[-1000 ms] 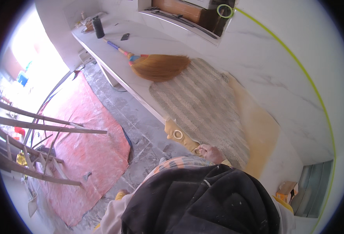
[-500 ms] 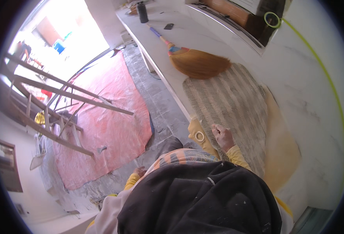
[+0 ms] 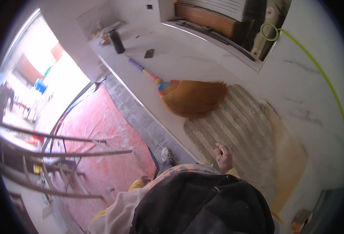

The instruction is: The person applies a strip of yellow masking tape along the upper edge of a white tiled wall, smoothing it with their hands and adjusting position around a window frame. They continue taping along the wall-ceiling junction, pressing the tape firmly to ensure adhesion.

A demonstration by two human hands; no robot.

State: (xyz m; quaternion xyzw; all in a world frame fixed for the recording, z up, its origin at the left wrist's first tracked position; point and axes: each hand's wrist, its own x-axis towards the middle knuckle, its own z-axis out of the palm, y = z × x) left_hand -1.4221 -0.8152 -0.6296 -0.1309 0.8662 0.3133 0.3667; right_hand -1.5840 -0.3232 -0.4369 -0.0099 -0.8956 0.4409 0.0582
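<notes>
white marble counter (image 3: 296,89) spreads before me, with a patch of ridged grey mortar (image 3: 238,136) on it. my right hand (image 3: 223,156) rests on the near edge of this mortar, fingers curled loosely, grasping nothing. my left hand (image 3: 144,180) is low near the red floor sheet (image 3: 101,144); its grip i cannot tell. a broom (image 3: 187,97) lies just beyond the mortar.

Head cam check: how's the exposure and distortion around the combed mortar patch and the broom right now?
Head view: the doorway at left is blown out white; the combed mortar patch and broom are evenly lit and sharp; the counter edge bows from fisheye; the right hand is clear; dark clothing blocks the bottom.
</notes>
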